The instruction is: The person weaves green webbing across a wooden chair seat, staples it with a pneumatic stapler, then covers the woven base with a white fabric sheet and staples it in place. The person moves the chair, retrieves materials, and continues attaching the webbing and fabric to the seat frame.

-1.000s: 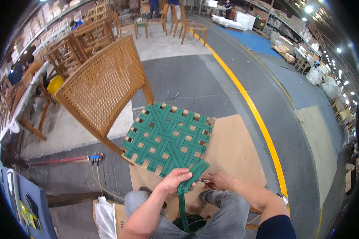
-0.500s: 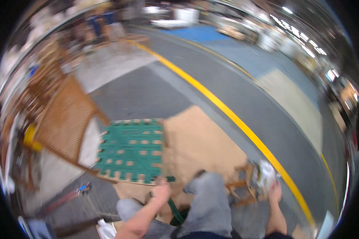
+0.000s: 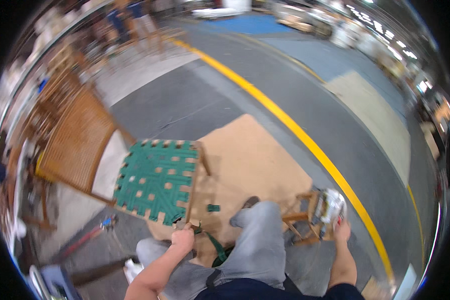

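Note:
A wooden chair with a cane back (image 3: 77,142) has a seat of woven green webbing (image 3: 155,182). My left hand (image 3: 183,238) is closed at the seat's near right corner; what its fingers pinch is too small to make out. Beside it a loose green webbing strap (image 3: 216,245) trails down between my legs. My right hand (image 3: 342,230) reaches to a clear, shiny plastic bag (image 3: 329,206) on a small wooden stool (image 3: 300,218). Something red shows at its fingers, which are partly hidden. A short green webbing piece (image 3: 213,208) lies on the cardboard.
Brown cardboard (image 3: 250,160) covers the floor under the chair. A yellow line (image 3: 285,120) crosses the grey floor beyond. A red-handled tool (image 3: 108,222) lies left of my legs. Wooden chair frames (image 3: 50,105) stand at the left, and a person (image 3: 137,20) is far behind.
My view has shifted a little, so the chair appears farther left. My left hand stays by the seat corner, and my right hand stays at the plastic bag. The short green piece now shows apart from the seat.

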`<state>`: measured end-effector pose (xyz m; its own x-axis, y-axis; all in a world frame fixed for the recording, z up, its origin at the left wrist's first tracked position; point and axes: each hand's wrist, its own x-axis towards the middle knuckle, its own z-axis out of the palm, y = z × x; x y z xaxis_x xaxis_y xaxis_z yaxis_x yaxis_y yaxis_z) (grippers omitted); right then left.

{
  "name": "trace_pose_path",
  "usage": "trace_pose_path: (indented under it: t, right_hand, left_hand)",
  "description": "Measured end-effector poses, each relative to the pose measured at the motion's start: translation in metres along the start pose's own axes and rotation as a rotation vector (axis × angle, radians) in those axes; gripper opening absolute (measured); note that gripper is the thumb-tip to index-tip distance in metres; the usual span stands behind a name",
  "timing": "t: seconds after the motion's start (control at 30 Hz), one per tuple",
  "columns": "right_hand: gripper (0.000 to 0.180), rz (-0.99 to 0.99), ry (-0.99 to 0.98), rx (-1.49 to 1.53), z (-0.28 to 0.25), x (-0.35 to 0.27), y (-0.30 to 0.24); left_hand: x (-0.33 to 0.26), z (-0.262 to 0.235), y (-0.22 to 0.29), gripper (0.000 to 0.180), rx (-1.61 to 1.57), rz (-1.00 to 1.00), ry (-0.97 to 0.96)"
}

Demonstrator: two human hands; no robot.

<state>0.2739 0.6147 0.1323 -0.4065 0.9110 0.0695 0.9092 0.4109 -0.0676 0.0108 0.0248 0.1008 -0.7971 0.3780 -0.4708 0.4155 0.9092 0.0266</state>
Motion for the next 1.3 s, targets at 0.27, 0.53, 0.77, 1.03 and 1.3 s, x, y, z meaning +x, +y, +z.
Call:
trace_pose_path:
  t: [0.27, 0.53, 0.77, 1.03, 1.3]
  right_hand:
    - [0.042, -0.469, 0.352, 0.235, 0.016, 0.056, -0.140]
    - [0.044, -1.175, -0.493, 0.597, 0.076, -0.048, -0.594]
    - [0.069, -0.970, -1.125, 0.297, 0.084, -0.144, -0.741]
    - [0.070, -1.039, -0.824, 0.470, 0.070, -0.166, -0.663]
    - [0.063, -0.872, -0.669, 0.495, 0.081, -0.180, -0.603]
  left_hand:
    - [-0.053, 0.036, -0.056, 0.024, -0.676, -0.420, 0.081]
    - [-0.046, 0.043, -0.056, 0.030, -2.604, -0.642, 0.198]
    - [-0.027, 0.049, -0.074, 0.032, -2.633, -0.884, 0.169]
    - [-0.057, 0.053, -0.087, 0.027, -2.612, -1.086, 0.354]
    - [-0.070, 0.077, -0.083, 0.020, -2.362, -1.026, 0.531]
